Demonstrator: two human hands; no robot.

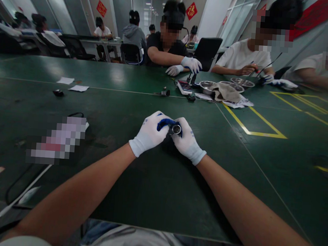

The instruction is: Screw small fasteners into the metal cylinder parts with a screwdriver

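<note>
Both my hands wear white gloves with blue palms and meet above the green table in the middle of the view. A small dark cylindrical part (176, 129) with a shiny round metal rim faces me between them. My right hand (185, 139) has its fingers wrapped round this part. From the other side, my left hand (152, 131) curls its fingers against the part's left edge, where a small dark piece shows. The fingertips of both hands are partly hidden.
On the green table (105, 194), a blurred-out pale object (61, 138) with a cable lies left. Metal bowls (207, 86), a grey cloth (228, 93) and a small dark device (164, 92) are farther back. People sit across the table, one with gloved hands (192, 64).
</note>
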